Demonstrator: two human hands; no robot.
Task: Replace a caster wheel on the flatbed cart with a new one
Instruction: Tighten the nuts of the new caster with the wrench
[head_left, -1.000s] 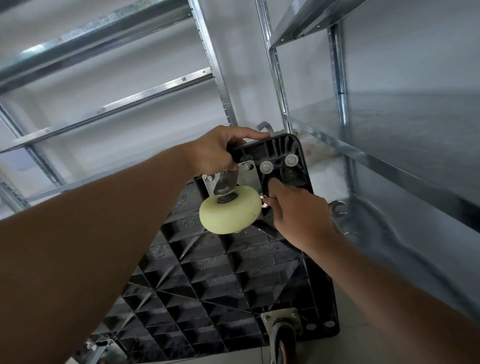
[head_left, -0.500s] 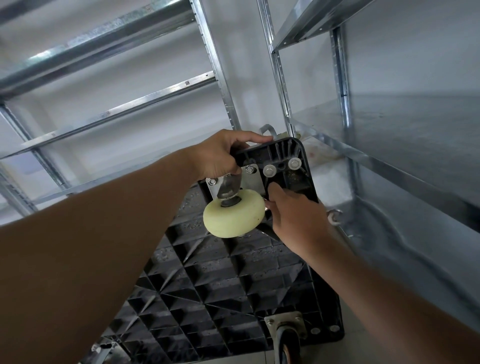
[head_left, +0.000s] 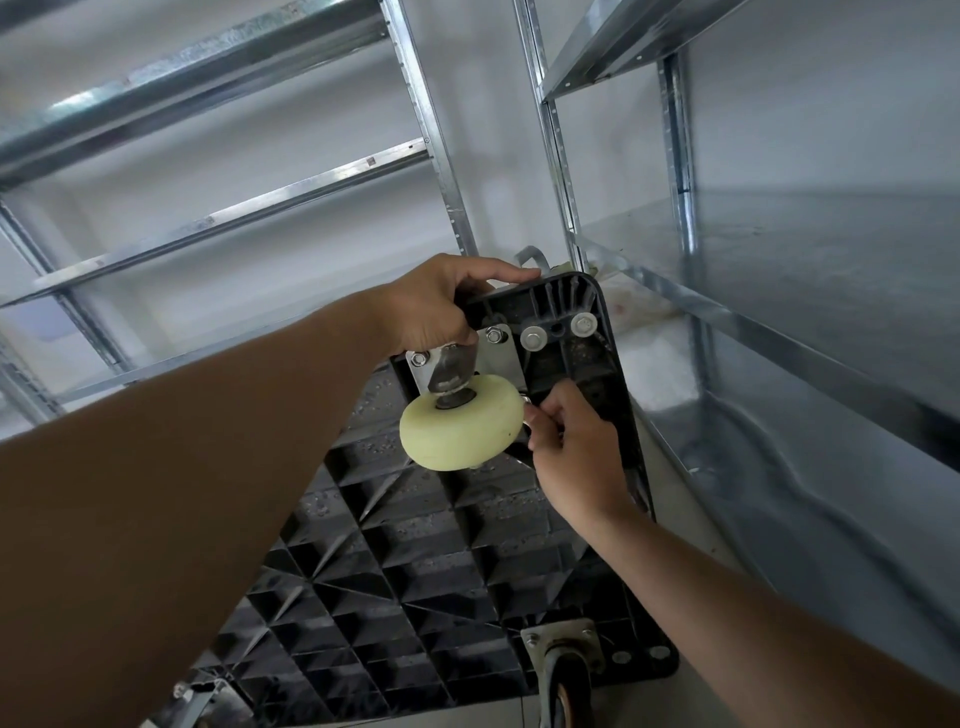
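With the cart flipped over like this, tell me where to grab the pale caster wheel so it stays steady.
Grip the metal fork just above the pale caster wheel, coming from the left as the left hand does. The wheel is round and would likely spin; the fork is fixed to the mounting plate. That leaves the right side free for the right hand at the plate's corner.

Upturned flatbed cart (head_left: 426, 587) rests on the floor (head_left: 670, 358).
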